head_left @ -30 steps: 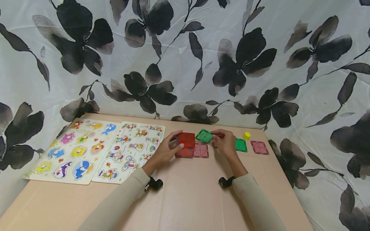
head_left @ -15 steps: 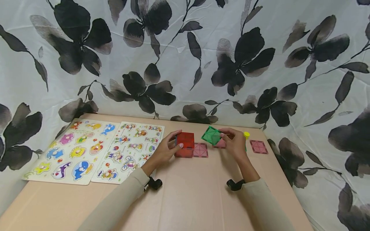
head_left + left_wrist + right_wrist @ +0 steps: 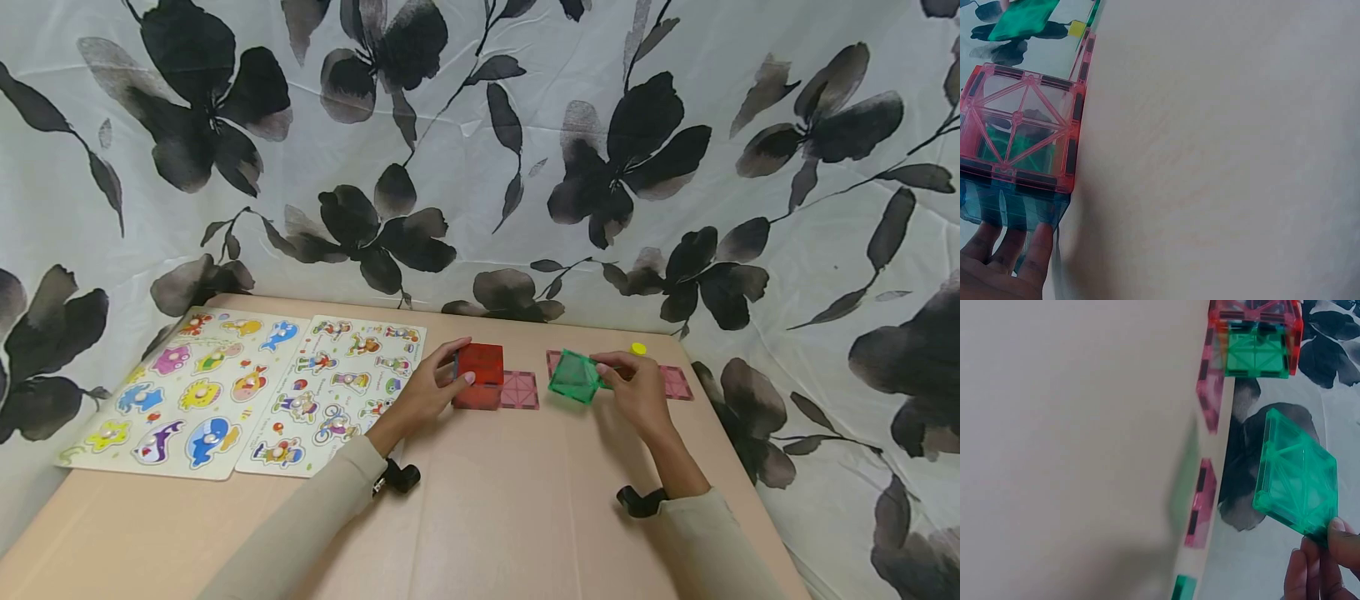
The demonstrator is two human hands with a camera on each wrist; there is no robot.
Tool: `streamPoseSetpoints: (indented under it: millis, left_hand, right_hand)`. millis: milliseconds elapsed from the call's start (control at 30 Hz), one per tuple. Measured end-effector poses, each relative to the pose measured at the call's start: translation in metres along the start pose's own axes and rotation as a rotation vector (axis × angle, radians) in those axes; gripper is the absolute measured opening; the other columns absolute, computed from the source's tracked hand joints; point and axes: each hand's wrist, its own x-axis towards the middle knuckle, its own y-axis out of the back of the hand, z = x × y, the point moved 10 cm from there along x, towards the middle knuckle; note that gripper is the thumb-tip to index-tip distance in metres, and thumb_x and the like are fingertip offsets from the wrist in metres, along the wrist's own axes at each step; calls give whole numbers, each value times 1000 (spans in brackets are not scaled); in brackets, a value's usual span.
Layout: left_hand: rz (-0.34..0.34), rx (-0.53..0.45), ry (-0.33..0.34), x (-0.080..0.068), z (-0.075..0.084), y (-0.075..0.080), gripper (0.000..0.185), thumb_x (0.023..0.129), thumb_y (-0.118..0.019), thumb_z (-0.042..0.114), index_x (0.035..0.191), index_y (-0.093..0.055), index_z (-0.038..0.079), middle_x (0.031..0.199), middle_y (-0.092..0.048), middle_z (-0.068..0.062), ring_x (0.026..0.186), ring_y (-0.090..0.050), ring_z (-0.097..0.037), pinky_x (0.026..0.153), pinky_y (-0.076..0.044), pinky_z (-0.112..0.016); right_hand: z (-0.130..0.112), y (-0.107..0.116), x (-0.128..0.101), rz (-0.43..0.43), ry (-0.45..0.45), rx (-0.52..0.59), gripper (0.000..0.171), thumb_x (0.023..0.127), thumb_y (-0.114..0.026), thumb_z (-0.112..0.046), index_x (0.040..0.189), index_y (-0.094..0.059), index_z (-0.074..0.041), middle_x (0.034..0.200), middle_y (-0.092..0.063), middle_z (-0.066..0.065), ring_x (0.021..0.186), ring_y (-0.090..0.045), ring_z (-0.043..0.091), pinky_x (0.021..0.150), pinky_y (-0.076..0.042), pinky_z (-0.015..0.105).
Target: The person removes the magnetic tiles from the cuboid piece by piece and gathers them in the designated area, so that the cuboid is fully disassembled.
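My left hand point(image 3: 427, 390) grips a small box of see-through magnetic tiles point(image 3: 480, 377), its thumb on the red face. In the left wrist view, several fingertips point(image 3: 1036, 256) lie against the box's blue side, while a pink tile side point(image 3: 1017, 115) faces up there. My right hand point(image 3: 639, 390) pinches a green square magnetic tile point(image 3: 576, 377) by one corner between thumb and fingers. That tile is held tilted, clear of the table in the right wrist view. Flat beside the box lies a pink tile point(image 3: 520, 390). Another pink tile point(image 3: 552, 360) is partly hidden behind the green one.
Further right lie a pink tile point(image 3: 677, 383) and a small yellow piece point(image 3: 638, 348). A green tile point(image 3: 1184, 588) shows at the bottom of the right wrist view. Two boards with cartoon pictures point(image 3: 333, 392) lie on the left. A floral cloth point(image 3: 480, 167) hangs behind the table.
The right hand has moved to the right, carrying the green tile away from the box and turning it. The left hand and the box have stayed in place.
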Motion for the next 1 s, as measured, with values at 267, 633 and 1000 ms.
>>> streamPoseSetpoints:
  millis: [267,633,1000]
  left_hand:
    - [2,9,6,1,-1,1,63,106,-68,21,162,-41,29,163,-46,-8,154,-44,-41,121,-46,-54]
    - [-5,-8,5,0,0,0,66,105,-69,20,164,-40,22,163,-46,-9,154,-43,-42,120,-46,-55]
    - [-8,-8,-26,1,1,0,64,105,-68,18,163,-41,23,163,-45,-10,155,-42,-43,119,-47,-55]
  right_hand:
    - [19,5,-7,-42,-43,-51,22,102,-69,-8,121,-80,-10,121,-76,17,91,-67,26,74,-61,21]
    - [37,-8,-13,-161,-52,-84,21,103,-67,-6,119,-81,-9,115,-75,19,94,-62,25,71,-58,20]
    - [43,-31,-15,-246,-59,-172,22,105,-64,-4,114,-82,-12,115,-74,13,100,-62,26,77,-54,26]
